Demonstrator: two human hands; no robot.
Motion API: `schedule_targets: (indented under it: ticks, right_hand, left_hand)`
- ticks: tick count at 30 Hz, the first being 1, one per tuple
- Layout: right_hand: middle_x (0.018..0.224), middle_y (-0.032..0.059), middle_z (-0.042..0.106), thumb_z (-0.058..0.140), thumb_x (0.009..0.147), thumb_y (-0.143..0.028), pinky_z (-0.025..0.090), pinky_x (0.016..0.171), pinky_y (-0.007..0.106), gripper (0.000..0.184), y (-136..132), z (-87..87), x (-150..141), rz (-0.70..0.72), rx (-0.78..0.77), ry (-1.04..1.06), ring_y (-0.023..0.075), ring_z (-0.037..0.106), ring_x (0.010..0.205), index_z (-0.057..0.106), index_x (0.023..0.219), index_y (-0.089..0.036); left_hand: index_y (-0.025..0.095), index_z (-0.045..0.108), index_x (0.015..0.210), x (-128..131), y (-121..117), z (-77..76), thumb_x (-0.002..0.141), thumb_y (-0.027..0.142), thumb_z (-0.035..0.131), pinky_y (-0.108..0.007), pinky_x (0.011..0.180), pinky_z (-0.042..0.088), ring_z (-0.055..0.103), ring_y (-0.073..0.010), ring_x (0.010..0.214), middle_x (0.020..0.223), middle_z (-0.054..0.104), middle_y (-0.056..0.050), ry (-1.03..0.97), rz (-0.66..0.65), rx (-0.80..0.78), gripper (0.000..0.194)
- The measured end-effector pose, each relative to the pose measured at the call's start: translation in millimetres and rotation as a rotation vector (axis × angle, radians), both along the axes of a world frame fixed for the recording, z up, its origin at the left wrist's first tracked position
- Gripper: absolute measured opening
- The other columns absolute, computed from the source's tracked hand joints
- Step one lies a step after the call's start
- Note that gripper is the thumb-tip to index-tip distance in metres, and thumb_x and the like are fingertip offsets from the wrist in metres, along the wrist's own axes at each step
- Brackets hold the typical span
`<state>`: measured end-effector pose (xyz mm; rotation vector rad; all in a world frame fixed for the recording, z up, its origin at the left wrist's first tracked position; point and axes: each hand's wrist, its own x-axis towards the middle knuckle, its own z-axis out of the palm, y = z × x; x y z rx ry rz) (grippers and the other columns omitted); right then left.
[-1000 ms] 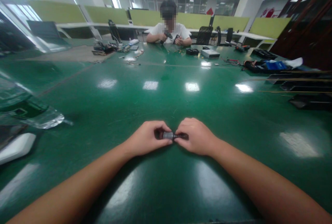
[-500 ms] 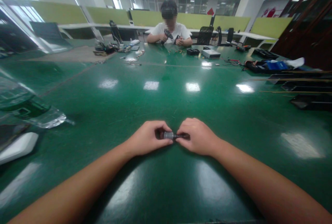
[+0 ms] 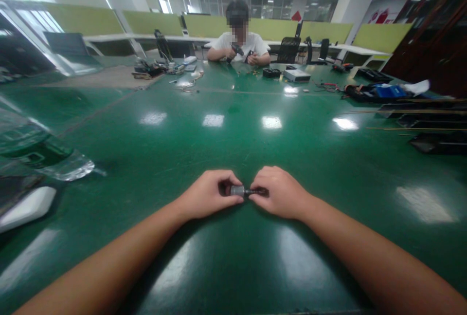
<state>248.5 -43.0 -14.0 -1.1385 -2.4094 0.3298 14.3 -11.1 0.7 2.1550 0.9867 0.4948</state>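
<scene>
Just above the green table (image 3: 233, 149), a small grey cylinder (image 3: 237, 191) lies level between my two hands. My left hand (image 3: 207, 193) pinches it from the left, thumb below and index finger above. A thin dark shaft (image 3: 251, 192) stretches from the cylinder's right end towards my right hand (image 3: 277, 191). The fingers of that hand are closed on the shaft, and its far end is partly hidden under them. Only a narrow gap separates my two sets of fingertips. What kind of part this is, I cannot make out.
A clear water bottle (image 3: 47, 152) lies on the left, above a white object (image 3: 29, 208). Dark trays (image 3: 438, 143) and a tool bag (image 3: 379, 92) are at the right. Across the table sits a person (image 3: 239, 42) holding a dark tool, near a grey box (image 3: 296, 76).
</scene>
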Motion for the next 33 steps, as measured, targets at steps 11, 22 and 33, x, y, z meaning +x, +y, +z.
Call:
schedule_targets:
  ticks: [11, 22, 33]
  right_hand:
    - [0.086, 0.0038, 0.072, 0.07, 0.086, -0.025, 0.04, 0.077, 0.033, 0.007, 0.3, 1.1, 2.5, 0.0, -0.012, 0.002, 0.0193, 0.061, 0.086, 0.072, 0.087, -0.019]
    - [0.087, 0.0045, 0.072, 0.07, 0.086, -0.025, 0.042, 0.079, 0.032, 0.007, -0.4, 2.3, 4.3, -0.009, -0.03, 0.008, 0.0196, 0.062, 0.087, 0.072, 0.087, -0.019]
    - [0.089, 0.005, 0.073, 0.069, 0.086, -0.027, 0.043, 0.082, 0.033, 0.009, 0.1, 3.7, 6.8, -0.016, -0.058, -0.021, 0.0203, 0.062, 0.09, 0.074, 0.088, -0.019]
  left_hand:
    - [0.016, 0.073, 0.093, -0.2, -0.1, 0.7, 0.079, 0.033, 0.077, -0.025, 0.068, 0.05, 0.065, -0.0173, 0.073, 0.082, 0.071, -0.003, 0.003, -0.003, -0.007, 0.023]
    - [0.016, 0.073, 0.093, 0.0, 0.5, 1.5, 0.078, 0.033, 0.078, -0.025, 0.068, 0.049, 0.065, -0.0173, 0.073, 0.081, 0.071, -0.002, 0.009, -0.002, -0.005, 0.024]
    - [0.015, 0.073, 0.093, 0.7, 0.4, 1.5, 0.078, 0.034, 0.078, -0.027, 0.068, 0.049, 0.065, -0.0184, 0.074, 0.082, 0.071, -0.003, 0.017, 0.0, -0.018, 0.025]
